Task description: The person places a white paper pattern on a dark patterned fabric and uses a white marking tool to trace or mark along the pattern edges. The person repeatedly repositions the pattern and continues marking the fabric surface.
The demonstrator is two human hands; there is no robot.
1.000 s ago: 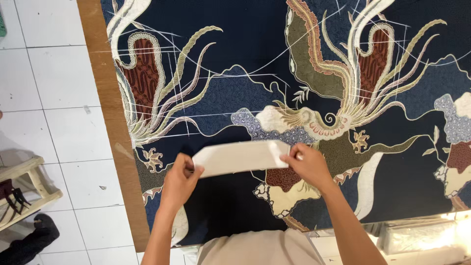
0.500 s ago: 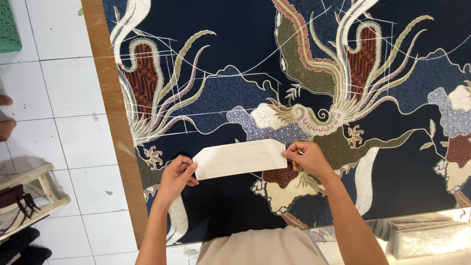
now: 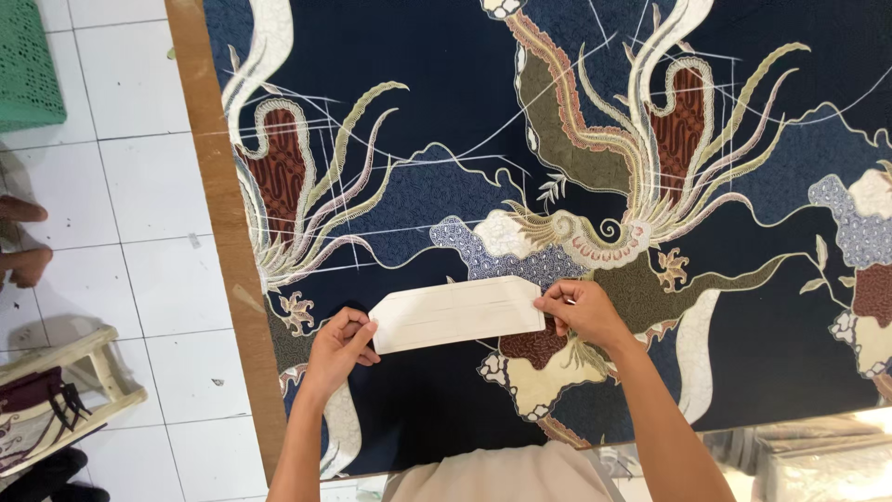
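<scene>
Cream paper, a long strip with clipped corners (image 3: 456, 313), lies flat across the dark patterned cloth (image 3: 446, 84), and I see it pinched at both ends. My left hand (image 3: 336, 350) grips the strip's left end between thumb and fingers, closed on the paper. My right hand (image 3: 583, 311) does the same at the right end, fingers curled tight on the edge. The strip spans the gap between the two hands, a little tilted, its right end higher.

Just beyond the right hand's knuckles a pale scrolled bird motif (image 3: 595, 232) spreads over the cloth, with white chalk lines crossing the fabric above it. Below the right wrist sits a cream and maroon patch (image 3: 539, 358). Left of the left hand runs the brown wooden table edge (image 3: 228, 242), and past it white floor tiles (image 3: 139, 186). Farther left, well apart, stand a wooden stool (image 3: 70, 390) and a green mesh basket (image 3: 28, 65). Nothing lies over the strip itself.
</scene>
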